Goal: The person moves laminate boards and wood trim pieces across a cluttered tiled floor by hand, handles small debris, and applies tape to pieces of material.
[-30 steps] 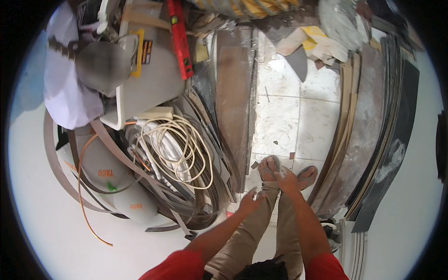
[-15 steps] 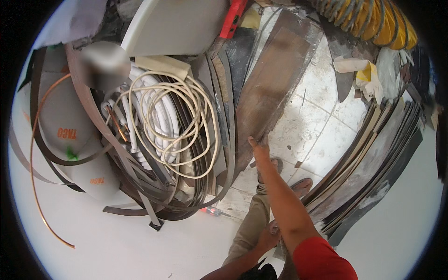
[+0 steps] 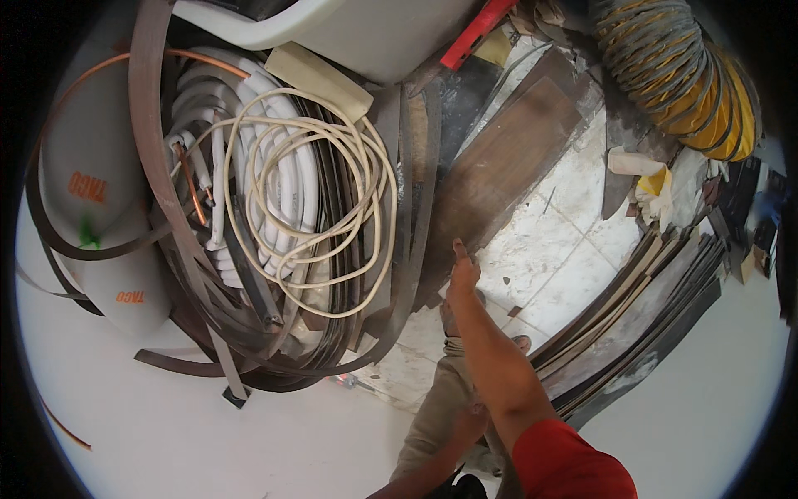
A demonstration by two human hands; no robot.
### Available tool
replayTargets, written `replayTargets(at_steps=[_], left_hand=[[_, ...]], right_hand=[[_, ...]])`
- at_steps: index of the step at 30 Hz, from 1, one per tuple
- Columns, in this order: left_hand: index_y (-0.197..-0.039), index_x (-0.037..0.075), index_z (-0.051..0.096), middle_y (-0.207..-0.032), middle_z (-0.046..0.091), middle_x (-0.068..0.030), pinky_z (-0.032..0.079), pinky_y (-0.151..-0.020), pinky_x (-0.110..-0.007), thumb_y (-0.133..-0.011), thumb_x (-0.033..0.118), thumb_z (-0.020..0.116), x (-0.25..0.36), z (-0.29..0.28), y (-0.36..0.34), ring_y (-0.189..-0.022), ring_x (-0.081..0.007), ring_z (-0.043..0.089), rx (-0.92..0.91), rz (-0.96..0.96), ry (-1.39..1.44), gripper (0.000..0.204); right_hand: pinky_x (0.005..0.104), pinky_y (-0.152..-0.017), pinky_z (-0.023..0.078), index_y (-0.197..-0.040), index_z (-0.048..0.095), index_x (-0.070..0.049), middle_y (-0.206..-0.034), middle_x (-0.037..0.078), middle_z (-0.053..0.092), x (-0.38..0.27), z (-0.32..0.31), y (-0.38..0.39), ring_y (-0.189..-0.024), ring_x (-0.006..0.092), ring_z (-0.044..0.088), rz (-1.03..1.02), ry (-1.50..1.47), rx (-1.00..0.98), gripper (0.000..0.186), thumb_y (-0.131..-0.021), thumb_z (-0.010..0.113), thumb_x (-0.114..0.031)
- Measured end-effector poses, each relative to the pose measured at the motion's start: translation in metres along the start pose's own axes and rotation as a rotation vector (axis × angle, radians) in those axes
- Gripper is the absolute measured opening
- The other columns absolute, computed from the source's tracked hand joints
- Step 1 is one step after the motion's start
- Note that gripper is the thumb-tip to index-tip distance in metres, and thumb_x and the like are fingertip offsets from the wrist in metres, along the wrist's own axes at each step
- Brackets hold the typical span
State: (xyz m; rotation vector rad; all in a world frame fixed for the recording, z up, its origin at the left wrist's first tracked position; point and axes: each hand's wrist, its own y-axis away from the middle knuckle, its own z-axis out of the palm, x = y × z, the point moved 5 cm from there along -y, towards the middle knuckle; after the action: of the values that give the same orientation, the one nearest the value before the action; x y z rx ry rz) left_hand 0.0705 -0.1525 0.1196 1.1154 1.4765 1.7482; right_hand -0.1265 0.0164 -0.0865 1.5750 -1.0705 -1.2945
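My right hand (image 3: 462,272) reaches forward at the near end of a brown plank (image 3: 515,150), index finger stretched out; whether it touches the plank is unclear. My left hand (image 3: 470,420) is blurred and partly hidden behind my right forearm, by my trouser leg. Left of the plank are coiled cream cable (image 3: 366,216), white insulated pipe (image 3: 303,212) with copper ends and dark edging strips (image 3: 179,258). Stacked curved boards (image 3: 632,308) lie to the right of my arm on the white tiled floor (image 3: 544,262).
A grey bin (image 3: 349,33) and red spirit level (image 3: 470,37) are at the top. A yellow ribbed duct (image 3: 677,79) sits top right above scraps (image 3: 652,195). Grey rolls (image 3: 83,166) stand at the left, and white wall-like surfaces fill both lower sides.
The view has swung, bringing the cable coil and yellow duct further down. My right hand has moved forward to the plank's near end; my left has dropped back behind the right arm.
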Motion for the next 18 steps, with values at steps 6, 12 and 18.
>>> replayTargets(at_steps=[6, 12, 18], left_hand=[[-0.132, 0.002, 0.056, -0.115, 0.070, -0.0115, 0.052, -0.081, -0.030, -0.097, 0.021, 0.059, 0.082, -0.038, 0.019, -0.099, -0.0178, 0.067, 0.028, -0.106, 0.151, 0.039], [-0.136, -0.003, 0.052, -0.123, 0.065, -0.0141, 0.053, -0.084, -0.029, -0.097, 0.029, 0.062, 0.041, -0.053, -0.008, -0.104, -0.0174, 0.065, 0.211, -0.070, 0.641, 0.051], [-0.142, -0.004, 0.045, -0.126, 0.064, -0.0147, 0.055, -0.084, -0.031, -0.096, 0.037, 0.064, 0.022, -0.022, -0.014, -0.108, -0.0180, 0.063, 0.137, -0.050, 0.577, 0.064]], right_hand=[[0.0295, -0.067, 0.038, -0.103, 0.065, -0.004, -0.083, 0.001, 0.049, -0.006, -0.009, -0.004, -0.074, 0.0145, 0.045, 0.015, 0.070, 0.018, 0.052, -0.075, 0.081, -0.045], [0.0341, -0.081, 0.035, -0.122, 0.061, -0.005, -0.110, 0.006, 0.055, -0.018, -0.018, -0.017, -0.090, 0.0189, 0.047, 0.152, 0.211, -0.027, 0.072, -0.072, 0.081, -0.052], [0.0430, -0.076, 0.037, -0.127, 0.059, -0.009, -0.115, 0.006, 0.058, -0.021, -0.014, -0.008, -0.096, 0.0185, 0.045, 0.102, 0.321, -0.192, 0.075, -0.071, 0.079, -0.055]])
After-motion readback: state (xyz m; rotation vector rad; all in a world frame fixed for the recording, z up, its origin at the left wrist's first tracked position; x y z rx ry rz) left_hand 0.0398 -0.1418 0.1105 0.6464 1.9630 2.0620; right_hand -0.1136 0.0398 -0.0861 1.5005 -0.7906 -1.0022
